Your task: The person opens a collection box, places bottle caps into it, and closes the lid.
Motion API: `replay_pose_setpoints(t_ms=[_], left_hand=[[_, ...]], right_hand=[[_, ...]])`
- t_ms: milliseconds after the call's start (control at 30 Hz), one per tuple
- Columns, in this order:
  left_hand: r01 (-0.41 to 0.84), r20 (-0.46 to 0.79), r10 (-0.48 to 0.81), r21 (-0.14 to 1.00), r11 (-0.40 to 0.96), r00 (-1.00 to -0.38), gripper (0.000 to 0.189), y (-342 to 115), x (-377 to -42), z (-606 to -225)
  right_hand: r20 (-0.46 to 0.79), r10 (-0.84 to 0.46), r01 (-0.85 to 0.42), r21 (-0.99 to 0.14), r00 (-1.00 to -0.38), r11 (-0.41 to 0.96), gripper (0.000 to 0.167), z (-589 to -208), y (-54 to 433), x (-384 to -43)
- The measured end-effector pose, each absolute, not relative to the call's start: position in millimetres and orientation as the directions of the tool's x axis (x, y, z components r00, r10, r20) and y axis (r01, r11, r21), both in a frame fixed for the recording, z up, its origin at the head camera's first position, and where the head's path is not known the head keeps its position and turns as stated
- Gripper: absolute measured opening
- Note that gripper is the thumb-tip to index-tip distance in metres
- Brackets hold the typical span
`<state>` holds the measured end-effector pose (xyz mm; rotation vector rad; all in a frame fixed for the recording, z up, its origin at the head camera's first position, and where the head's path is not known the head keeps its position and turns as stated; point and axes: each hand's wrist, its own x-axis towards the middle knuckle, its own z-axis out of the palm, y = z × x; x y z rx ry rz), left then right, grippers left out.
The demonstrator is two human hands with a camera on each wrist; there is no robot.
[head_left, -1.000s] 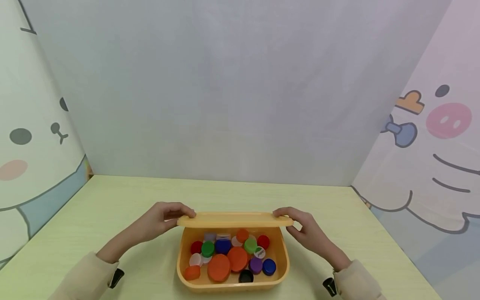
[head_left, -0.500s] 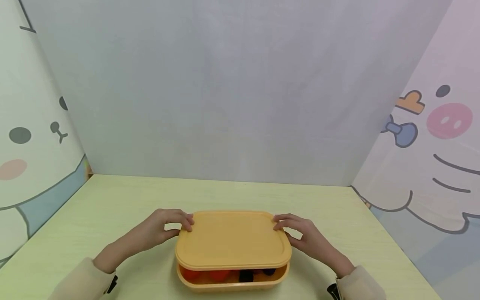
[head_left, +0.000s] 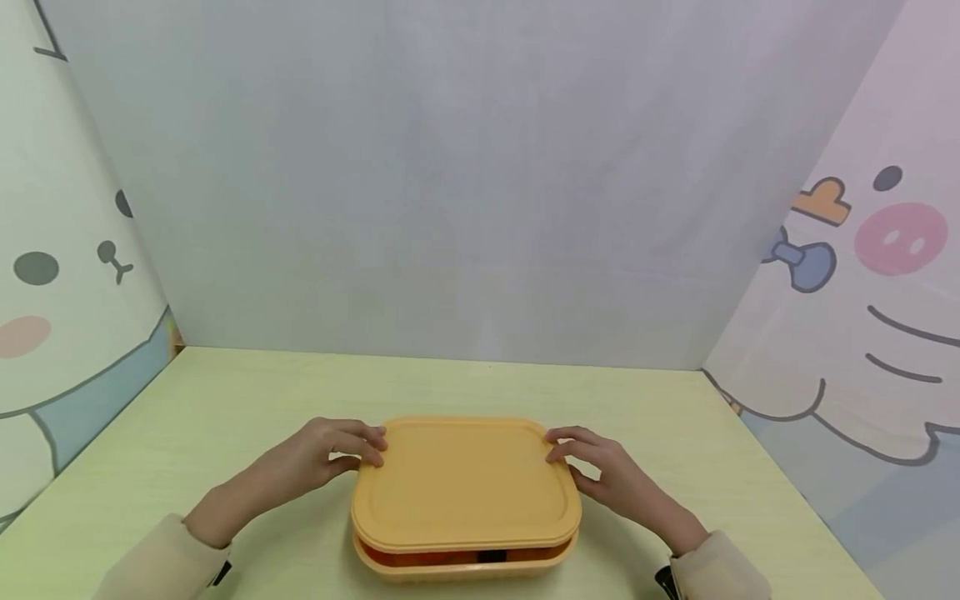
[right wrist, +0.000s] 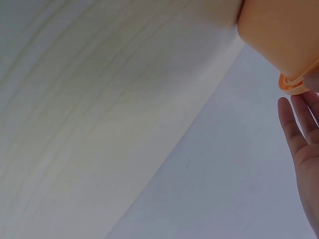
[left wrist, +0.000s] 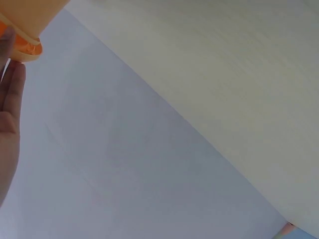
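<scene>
An orange box stands on the pale green table near its front edge. Its orange lid lies over it, lowest at the back, with a narrow gap left along the front. Through that gap a strip of red and a black bottle cap show. My left hand holds the lid's far left corner, fingers on top and thumb at the edge. My right hand holds the far right corner the same way. In the wrist views the box's corner shows beside my fingers.
The table is walled by a grey back panel and cartoon-printed side panels. Cream sleeves cover both forearms at the bottom of the head view.
The lid, raised upright at the back a second ago with the coloured caps in sight, has swung down over the box. Both hands came down with it and stay on its far corners.
</scene>
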<state>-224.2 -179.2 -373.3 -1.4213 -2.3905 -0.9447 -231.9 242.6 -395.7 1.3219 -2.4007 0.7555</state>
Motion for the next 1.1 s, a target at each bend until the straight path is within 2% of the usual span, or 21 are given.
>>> replay_pose_setpoints(t_ms=[433, 500, 600, 667, 733, 800, 900, 1000, 1100], left_hand=[[0.859, 0.436, 0.745, 0.343, 0.381, -0.505, 0.034, -179.0, -219.5, -371.5], [0.863, 0.443, 0.744, 0.321, 0.389, -0.5, 0.036, -179.3, -219.4, -372.4], [0.866, 0.47, 0.728, 0.295, 0.403, -0.499, 0.043, -178.4, -219.7, -374.6], [0.85, 0.484, 0.698, 0.301, 0.433, -0.527, 0.044, -175.8, -220.4, -376.8], [0.804, 0.472, 0.651, 0.341, 0.487, -0.595, 0.041, -171.7, -221.0, -379.8], [0.738, 0.426, 0.603, 0.403, 0.541, -0.675, 0.037, -166.9, -221.6, -383.0], [0.632, 0.316, 0.555, 0.493, 0.597, -0.77, 0.046, -160.8, -221.8, -386.5], [0.582, 0.249, 0.546, 0.542, 0.606, -0.8, 0.052, -157.3, -221.5, -387.6], [0.571, 0.232, 0.546, 0.555, 0.605, -0.805, 0.051, -155.3, -220.7, -386.7]], right_hand=[[0.532, -0.685, -0.866, -0.257, -0.498, 0.429, 0.053, -393.1, 237.3, -231.0], [0.538, -0.675, -0.861, -0.259, -0.505, 0.438, 0.052, -393.0, 236.0, -231.4], [0.527, -0.657, -0.839, -0.271, -0.539, 0.472, 0.043, -394.1, 232.7, -232.0], [0.502, -0.644, -0.814, -0.295, -0.577, 0.5, 0.038, -395.3, 229.8, -231.9], [0.467, -0.633, -0.785, -0.321, -0.617, 0.529, 0.037, -396.2, 226.6, -231.5], [0.417, -0.619, -0.747, -0.358, -0.665, 0.56, 0.039, -396.6, 223.7, -230.7], [0.316, -0.598, -0.672, -0.435, -0.737, 0.599, 0.046, -395.6, 219.9, -228.9], [0.208, -0.578, -0.593, -0.502, -0.789, 0.63, 0.051, -394.0, 217.5, -226.4], [0.144, -0.562, -0.54, -0.543, -0.815, 0.643, 0.053, -392.7, 217.0, -223.2]])
